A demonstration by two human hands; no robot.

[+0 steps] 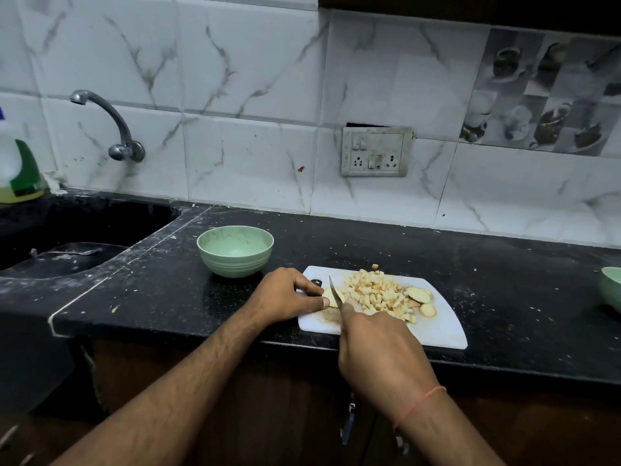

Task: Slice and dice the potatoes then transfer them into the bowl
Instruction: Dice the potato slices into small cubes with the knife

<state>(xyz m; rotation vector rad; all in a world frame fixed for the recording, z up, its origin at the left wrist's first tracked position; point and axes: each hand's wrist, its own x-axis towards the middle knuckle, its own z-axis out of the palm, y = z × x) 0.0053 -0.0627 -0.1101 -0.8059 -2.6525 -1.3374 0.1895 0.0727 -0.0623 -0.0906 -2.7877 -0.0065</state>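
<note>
**A:** Head view looks down on a white cutting board (437, 327) lying on the black counter (504, 264). How are the hands set about that board?

**B:** Both forearms reach in from below. The left hand (285, 294) lies over the board's left edge, knuckles up, fingers curled down, thumb stretched toward the board's middle. It pinches a pale potato piece (331, 299) against the board.

**A:** And the other?

**B:** The right hand (379, 344) covers the board's near edge, fingers wrapped round the handle of a knife (336, 292); the handle itself is hidden in the fist. The forefinger lies along the spine. The blade points away from the person and sits on the potato piece, just beside the left thumb. A thin orange thread circles the right wrist.

**A:** Where is the cut potato?

**B:** A heap of diced potato (373, 292) fills the board's middle, touching the right hand's knuckles. A few potato slices (421, 299) lie flat at the heap's right side, toward the board's right edge.

**A:** The bowl?

**B:** A pale green bowl (235, 252) stands upright on the counter just beyond the board's far left corner, near the left hand but apart from it. A second green bowl (611, 287) shows partly, well right of the board, cut by the frame.
</note>
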